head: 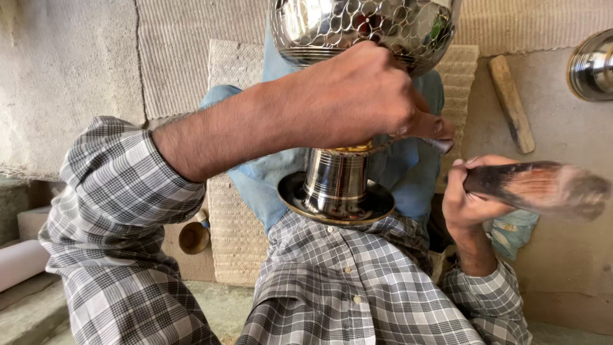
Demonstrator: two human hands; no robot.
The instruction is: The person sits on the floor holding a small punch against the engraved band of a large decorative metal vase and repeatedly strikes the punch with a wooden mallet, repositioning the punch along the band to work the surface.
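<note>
A shiny metal vessel [338, 179] with a flared round foot and a hammered, dimpled bowl [364, 25] rests against my lap. My left hand [364, 96] is closed around its narrow neck, just under the bowl, and a thin metal tool tip sticks out by the thumb. My right hand [469, 198] grips the handle of a wooden mallet [543, 188], whose head is blurred and points right, a short way from the vessel's foot.
A woven mat [236, 230] lies under my legs on the concrete floor. A wooden stick [511, 102] lies at the upper right, beside part of another shiny metal vessel [590, 64]. A small brass cup [193, 237] sits by my left knee.
</note>
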